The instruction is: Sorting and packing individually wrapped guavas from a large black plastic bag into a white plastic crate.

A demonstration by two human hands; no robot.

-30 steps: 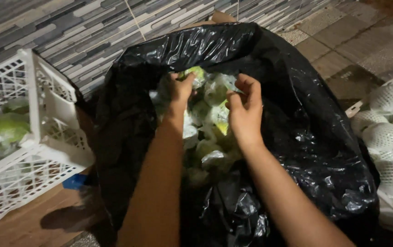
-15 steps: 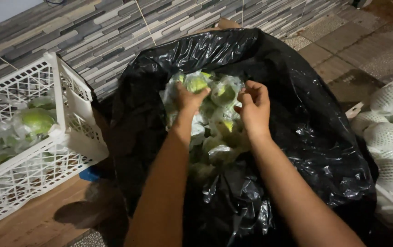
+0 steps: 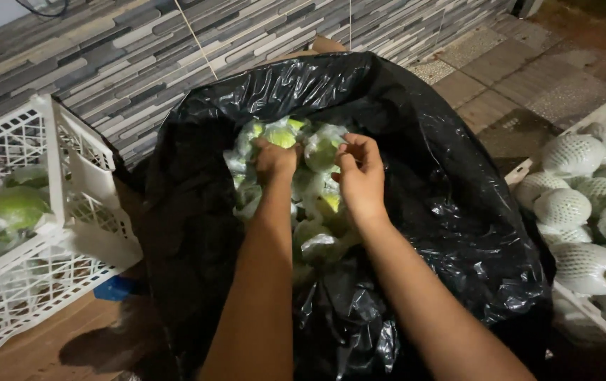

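**Both my hands deep in a black bag of wrapped green fruit**

My left hand [image 3: 275, 161] and right hand [image 3: 361, 173] reach forward, fingers curled, each pinching clear-wrapped green fruit [image 3: 320, 149] piled in the black plastic bag [image 3: 458, 204]. Bag walls rise close on both sides. A white crate [image 3: 70, 176] stands left; net-sleeved fruit [image 3: 564, 208] lies right.

Both forearms stretched forward, left hand [image 3: 275, 159] curled knuckles up, right hand [image 3: 361, 173] fingers bent (pinching)
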